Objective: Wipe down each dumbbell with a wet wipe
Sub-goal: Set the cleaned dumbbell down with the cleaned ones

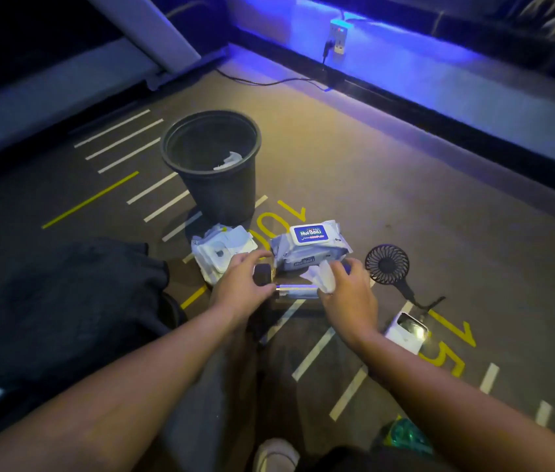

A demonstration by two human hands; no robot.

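A small dumbbell (294, 291) with a shiny metal handle and black ends lies across the floor in front of me. My left hand (240, 287) grips its left black end. My right hand (347, 298) holds a crumpled white wet wipe (320, 277) pressed against the right part of the handle and hides the right end. Just beyond stand a shut pack of wet wipes (310, 247) with a blue label and a second white pack (221, 252) to its left.
A black bin (213, 172) with used wipes inside stands behind the packs. A small black hand fan (388, 264) and a white device (407, 332) lie at the right. Dark fabric (75, 308) covers the floor at the left. A cable runs to a wall socket (337, 37).
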